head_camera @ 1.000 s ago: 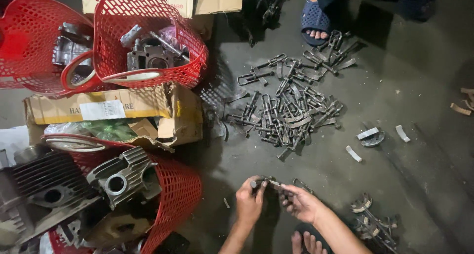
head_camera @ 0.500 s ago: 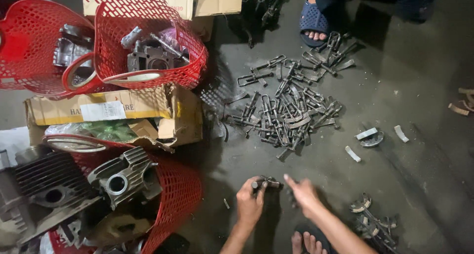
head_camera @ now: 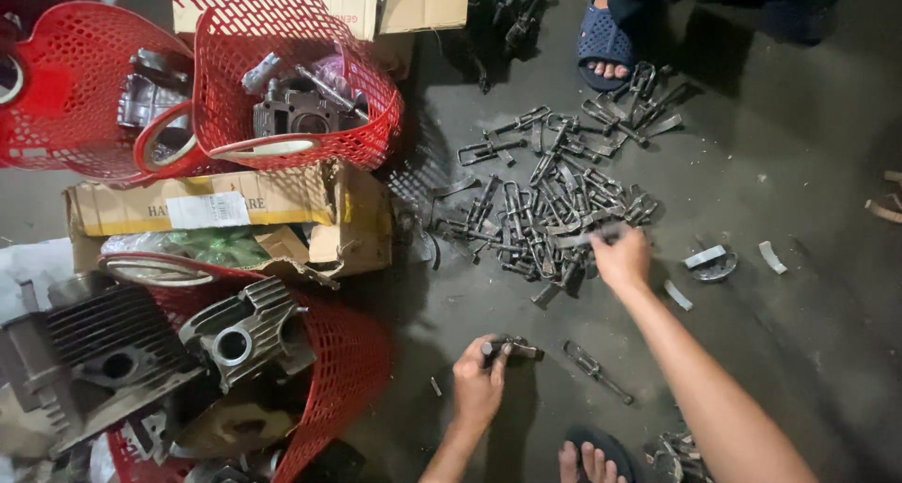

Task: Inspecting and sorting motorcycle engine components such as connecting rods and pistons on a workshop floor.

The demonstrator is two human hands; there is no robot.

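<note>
Far left: two red mesh baskets (head_camera: 291, 79) holding grey engine castings, rims touching, a cardboard box (head_camera: 235, 210) just near of them. Near left: third red basket (head_camera: 348, 351) with a finned cylinder (head_camera: 103, 342) and a ported casting, its rim close to the left hand. Left hand (head_camera: 479, 389) sits low centre, fingers curled tight around a small dark metal part (head_camera: 507, 349), thumb over it, just above the floor. A single metal link (head_camera: 594, 368) lies on bare floor just right of that part, not touching it. Right arm stretches far-right; right hand (head_camera: 622, 257) is at the near edge of the pile of metal links (head_camera: 554, 206), fingers pinched narrow on one flat piece in the pile. Far of the pile, another person's foot in a blue sandal (head_camera: 601, 41). Right of the pile: a few loose curved shoes (head_camera: 709, 260) well apart, then open grey concrete floor (head_camera: 808, 351) to the right edge. Own toes at the bottom edge, small scrap cluster (head_camera: 676, 455) just right of them.
</note>
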